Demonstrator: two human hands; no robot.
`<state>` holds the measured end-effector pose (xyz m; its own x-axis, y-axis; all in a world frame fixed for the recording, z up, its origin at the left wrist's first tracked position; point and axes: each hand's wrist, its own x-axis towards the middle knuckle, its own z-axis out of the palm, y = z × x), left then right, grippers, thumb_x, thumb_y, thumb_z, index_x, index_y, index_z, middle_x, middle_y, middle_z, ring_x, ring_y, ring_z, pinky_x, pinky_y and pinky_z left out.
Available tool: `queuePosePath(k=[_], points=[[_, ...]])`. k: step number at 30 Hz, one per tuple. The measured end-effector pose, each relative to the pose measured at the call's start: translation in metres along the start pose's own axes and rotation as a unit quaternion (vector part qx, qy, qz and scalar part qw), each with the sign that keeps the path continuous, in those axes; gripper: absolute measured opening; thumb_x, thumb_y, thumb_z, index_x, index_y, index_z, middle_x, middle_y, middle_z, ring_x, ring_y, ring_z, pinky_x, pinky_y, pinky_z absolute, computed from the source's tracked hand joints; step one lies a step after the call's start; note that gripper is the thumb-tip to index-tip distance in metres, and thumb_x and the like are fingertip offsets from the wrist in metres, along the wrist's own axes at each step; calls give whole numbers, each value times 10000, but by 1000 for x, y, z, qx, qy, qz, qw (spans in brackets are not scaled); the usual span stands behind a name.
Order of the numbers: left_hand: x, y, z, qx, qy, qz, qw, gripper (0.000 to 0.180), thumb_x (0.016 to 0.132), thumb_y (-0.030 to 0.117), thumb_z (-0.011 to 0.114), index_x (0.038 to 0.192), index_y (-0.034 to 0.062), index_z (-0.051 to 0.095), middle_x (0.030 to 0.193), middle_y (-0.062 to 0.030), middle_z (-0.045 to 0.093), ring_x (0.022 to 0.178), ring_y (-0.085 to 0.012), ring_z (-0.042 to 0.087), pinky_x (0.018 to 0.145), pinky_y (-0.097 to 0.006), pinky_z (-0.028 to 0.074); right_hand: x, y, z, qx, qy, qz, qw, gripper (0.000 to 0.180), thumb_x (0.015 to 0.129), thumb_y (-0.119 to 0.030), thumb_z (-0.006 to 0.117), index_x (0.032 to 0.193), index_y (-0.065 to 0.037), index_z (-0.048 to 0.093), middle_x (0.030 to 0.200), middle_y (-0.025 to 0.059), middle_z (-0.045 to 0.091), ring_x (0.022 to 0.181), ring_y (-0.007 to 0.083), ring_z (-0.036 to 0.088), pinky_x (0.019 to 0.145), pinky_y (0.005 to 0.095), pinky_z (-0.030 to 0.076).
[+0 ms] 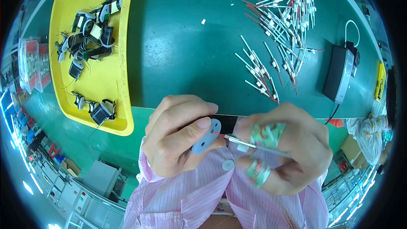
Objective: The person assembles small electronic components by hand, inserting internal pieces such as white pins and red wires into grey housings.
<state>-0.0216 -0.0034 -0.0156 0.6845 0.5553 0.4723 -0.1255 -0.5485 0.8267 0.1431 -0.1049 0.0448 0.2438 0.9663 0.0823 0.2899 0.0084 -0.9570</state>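
Note:
Close to my chest, my left hand (pixel 178 138) pinches a dark part by its pale blue-grey oval end plate (pixel 207 136), which has small dark holes. Most of the dark part is hidden behind my fingers. My right hand (pixel 296 150), slightly blurred, has green patterned tape around two of its fingers. Between those fingers it grips a thin lead wire (pixel 231 138) with a red end, a pale sleeve and a white tag. The red end meets the plate at one of its holes; how far it goes in I cannot tell.
A yellow tray (pixel 123 59) on the left bears several black coil-like parts (pixel 101 32) with thin wires. Similar lead wires (pixel 292 17) lie piled at the far right, with a smaller bunch (pixel 259 73) nearer. A black and grey box (pixel 338 74) with a cable stands on the right.

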Motion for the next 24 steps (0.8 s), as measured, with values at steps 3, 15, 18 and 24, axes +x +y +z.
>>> queuePosePath(k=[3,15,18,24], points=[[2,6,-2,2,-15,-40,999,505,710,172,788,1134,11,564,1019,-196,595,801,-303,601,652,-354,481,-4,7,2,-13,17,-17,1000,254,636,27,765,870,46,670,862,219,666,709,227,689,537,245,536],[-3,1,-7,13,-32,-67,997,473,605,-72,741,1057,-15,614,985,-172,595,768,-236,627,592,-298,514,-2,15,-2,-194,1,-112,975,215,522,-14,681,732,3,639,584,26,429,475,171,372,427,304,262],[4,7,-7,9,-40,-88,995,462,633,-53,749,1075,-24,614,988,-174,604,755,-238,641,595,-294,522,0,15,-2,-219,-13,-91,971,236,507,-6,676,740,7,635,591,32,403,484,181,371,433,311,270],[2,4,-11,-84,-52,-110,989,414,706,-6,747,1091,-80,614,969,-194,630,750,-263,646,650,-321,521,0,14,1,-229,-10,-73,971,248,494,-9,679,736,5,625,610,31,363,511,186,358,455,329,263]])
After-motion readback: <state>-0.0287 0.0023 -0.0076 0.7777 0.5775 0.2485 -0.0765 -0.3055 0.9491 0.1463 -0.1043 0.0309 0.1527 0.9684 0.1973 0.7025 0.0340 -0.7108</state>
